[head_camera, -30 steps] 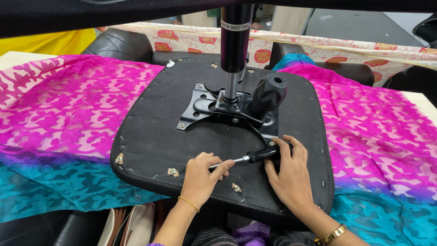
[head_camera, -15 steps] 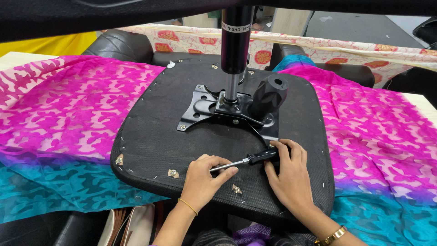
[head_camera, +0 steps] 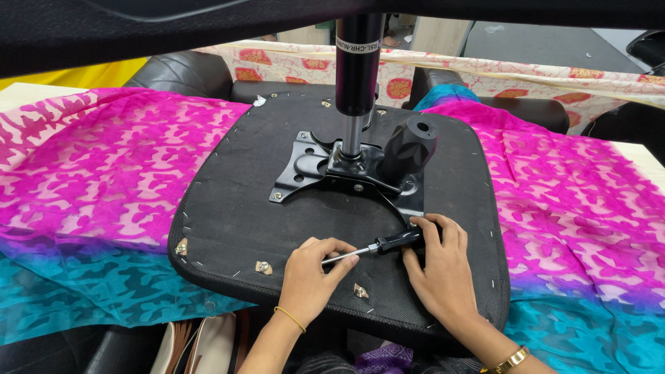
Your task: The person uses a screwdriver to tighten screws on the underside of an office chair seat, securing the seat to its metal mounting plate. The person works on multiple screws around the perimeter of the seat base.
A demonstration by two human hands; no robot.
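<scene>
Pink-and-turquoise patterned cloth (head_camera: 90, 201) spread wide over the work surface, cream cloth with red motifs (head_camera: 291, 66) along the back edge, dark armchair backs (head_camera: 187, 73) behind. Upturned office-chair seat (head_camera: 228, 221) lying underside up on the pink cloth, black fabric stapled round the rim, small torn patches near the front edge. Black metal mounting plate (head_camera: 305, 166) bolted at the centre of the seat; gas-lift column (head_camera: 359, 62) standing upright out of it, chrome rod below the black cylinder. Black tension knob (head_camera: 410, 147) tilted up, just right of the column. Screwdriver (head_camera: 374, 247) lying nearly flat across the seat, between both hands, black handle to the right, bare metal shaft to the left. Right hand (head_camera: 440, 266) closed over the handle end, fingers curled, close beside the plate's front right corner (head_camera: 414, 223). Left hand (head_camera: 315, 273) resting on the seat, fingers partly curled, fingertips pinching the shaft. Thin gold bangle on left wrist, gold bracelet on right wrist. Tip of screwdriver hidden; contact with any screw not discernible. Tan bag straps (head_camera: 201, 346) visible below the seat's front edge.
</scene>
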